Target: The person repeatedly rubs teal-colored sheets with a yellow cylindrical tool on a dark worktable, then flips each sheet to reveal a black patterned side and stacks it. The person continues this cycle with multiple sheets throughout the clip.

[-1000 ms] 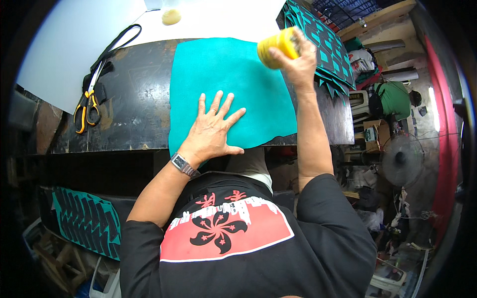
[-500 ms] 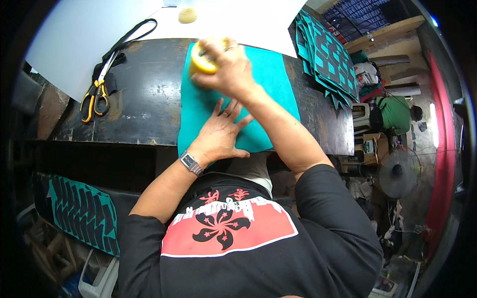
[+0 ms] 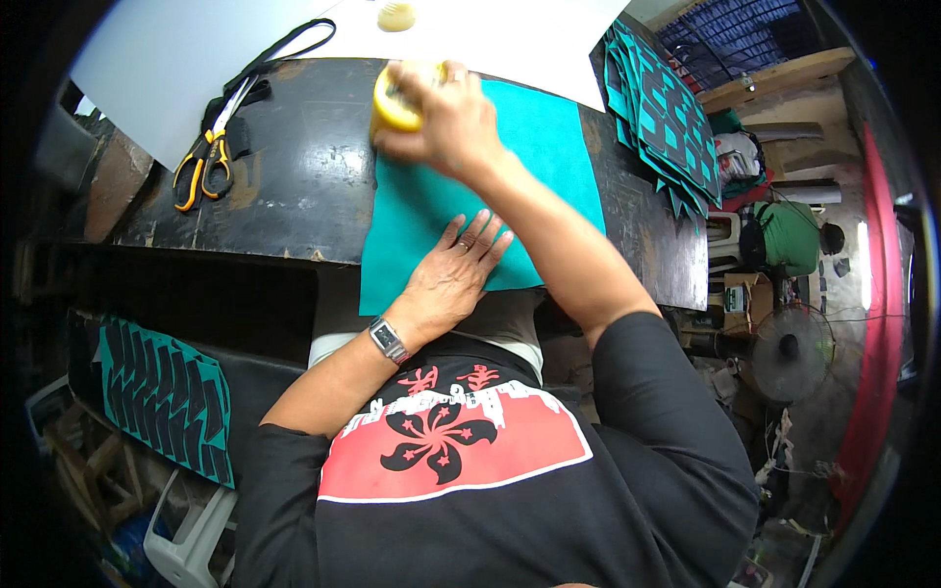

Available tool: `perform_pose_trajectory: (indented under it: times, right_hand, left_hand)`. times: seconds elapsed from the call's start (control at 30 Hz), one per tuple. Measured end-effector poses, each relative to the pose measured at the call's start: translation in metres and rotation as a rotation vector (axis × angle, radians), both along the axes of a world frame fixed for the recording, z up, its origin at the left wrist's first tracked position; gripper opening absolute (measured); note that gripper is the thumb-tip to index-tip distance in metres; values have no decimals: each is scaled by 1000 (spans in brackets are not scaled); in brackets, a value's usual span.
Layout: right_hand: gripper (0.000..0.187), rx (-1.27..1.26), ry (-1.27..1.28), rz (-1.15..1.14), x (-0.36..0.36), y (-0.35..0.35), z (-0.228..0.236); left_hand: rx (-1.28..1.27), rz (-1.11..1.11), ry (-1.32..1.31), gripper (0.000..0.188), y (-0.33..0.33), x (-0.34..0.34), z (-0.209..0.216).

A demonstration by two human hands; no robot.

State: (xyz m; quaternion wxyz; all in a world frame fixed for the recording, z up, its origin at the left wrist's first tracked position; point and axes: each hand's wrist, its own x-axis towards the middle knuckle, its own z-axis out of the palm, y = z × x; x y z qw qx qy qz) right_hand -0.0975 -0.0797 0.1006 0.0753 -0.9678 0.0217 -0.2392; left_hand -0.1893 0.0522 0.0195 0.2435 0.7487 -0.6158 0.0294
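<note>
A teal sheet [image 3: 529,157], which looks like fabric or felt, lies on the dark worktable and reaches over its near edge. My right hand [image 3: 456,122] wraps round a yellow, round, cylindrical thing [image 3: 397,113] at the sheet's far left corner. Its top has a yellow rim with a darker middle; my fingers and motion blur hide what kind of thing it is. On the near part of the sheet my left hand [image 3: 456,274] rests flat, fingers stretched out and close together. A watch [image 3: 387,339] is on that wrist.
Yellow-and-black-handled scissors [image 3: 206,167] lie left on the table [image 3: 304,147], beside a black strap [image 3: 284,54]. A pale round lump [image 3: 396,16] sits on a white sheet [image 3: 510,39]. Teal-and-black cut pieces [image 3: 667,113] are stacked at right; more [image 3: 162,392] lie lower left.
My left hand has slid toward me and right on the sheet, with its fingers drawn closer together. The right hand, still round the yellow thing, has shifted slightly; the whole view has shifted too.
</note>
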Motion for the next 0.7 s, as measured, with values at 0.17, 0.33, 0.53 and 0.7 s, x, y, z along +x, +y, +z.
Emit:
perform_pose_trajectory:
  times: [0.17,0.33,0.53,0.7]
  right_hand:
    - [83,43,-86,116,-51,-3,-4]
    - [74,-25,-92,-264,26,-94,-9]
    - [84,-57,-50,-311,4,-113,-6]
    - [82,-62,-27,-210,-107,-74,-4]
  left_hand:
    - [73,-12,116,77,0,-3,2]
    - [34,39,74,85,0,-4,9]
    - [22,52,85,85,-1,-4,7]
    - [53,51,86,86,-1,-5,8]
